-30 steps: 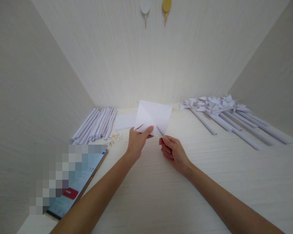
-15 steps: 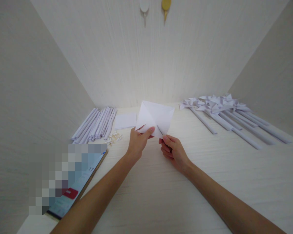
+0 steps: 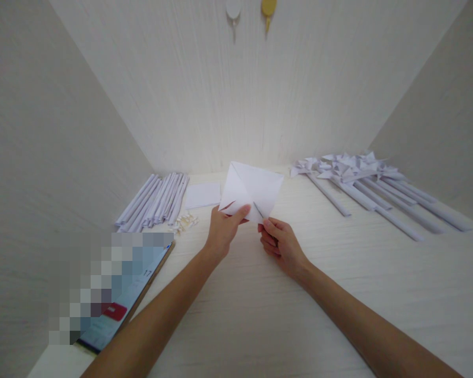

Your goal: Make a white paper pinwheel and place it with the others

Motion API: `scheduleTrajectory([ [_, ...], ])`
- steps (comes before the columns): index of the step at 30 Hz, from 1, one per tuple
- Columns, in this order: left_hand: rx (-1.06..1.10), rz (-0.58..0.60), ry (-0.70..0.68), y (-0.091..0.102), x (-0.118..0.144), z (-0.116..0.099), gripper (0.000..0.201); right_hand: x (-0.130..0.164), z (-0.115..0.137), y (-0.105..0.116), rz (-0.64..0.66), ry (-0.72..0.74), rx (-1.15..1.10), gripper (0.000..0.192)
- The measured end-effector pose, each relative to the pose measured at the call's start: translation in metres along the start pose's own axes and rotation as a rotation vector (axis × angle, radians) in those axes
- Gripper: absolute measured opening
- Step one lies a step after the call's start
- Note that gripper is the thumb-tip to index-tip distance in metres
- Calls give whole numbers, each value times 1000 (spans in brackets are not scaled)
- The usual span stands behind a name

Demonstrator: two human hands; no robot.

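Hands (image 3: 252,233) pinch our creased white paper square (image 3: 252,191) at its near edge; we have nudged it slightly right, left thumb clamped, right fingertips closed.

Pale wood-grain table (image 3: 260,315), boxed in by matching walls. At far left, a bundle of rolled white paper sticks (image 3: 153,202) laid side by side; just beside their near ends, a small heap of pale pins (image 3: 184,223). Flat white paper sheet (image 3: 203,195) near the back edge. At far right, finished white paper pinwheels (image 3: 362,181) lying fanned out. Near left corner, a phone (image 3: 122,299), screen lit.
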State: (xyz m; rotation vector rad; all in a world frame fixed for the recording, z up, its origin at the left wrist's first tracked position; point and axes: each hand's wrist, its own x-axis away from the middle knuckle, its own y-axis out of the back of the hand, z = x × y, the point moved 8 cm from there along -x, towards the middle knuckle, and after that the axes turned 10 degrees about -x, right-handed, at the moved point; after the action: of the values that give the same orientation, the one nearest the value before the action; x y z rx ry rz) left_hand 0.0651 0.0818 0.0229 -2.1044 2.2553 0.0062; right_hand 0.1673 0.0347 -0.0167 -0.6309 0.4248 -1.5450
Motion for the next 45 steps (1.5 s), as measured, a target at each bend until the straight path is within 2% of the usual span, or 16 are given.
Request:
scheduleTrajectory([
  [45, -32, 41, 5, -3, 1, 2, 27, -1, 0, 2, -10, 11, -17, 27],
])
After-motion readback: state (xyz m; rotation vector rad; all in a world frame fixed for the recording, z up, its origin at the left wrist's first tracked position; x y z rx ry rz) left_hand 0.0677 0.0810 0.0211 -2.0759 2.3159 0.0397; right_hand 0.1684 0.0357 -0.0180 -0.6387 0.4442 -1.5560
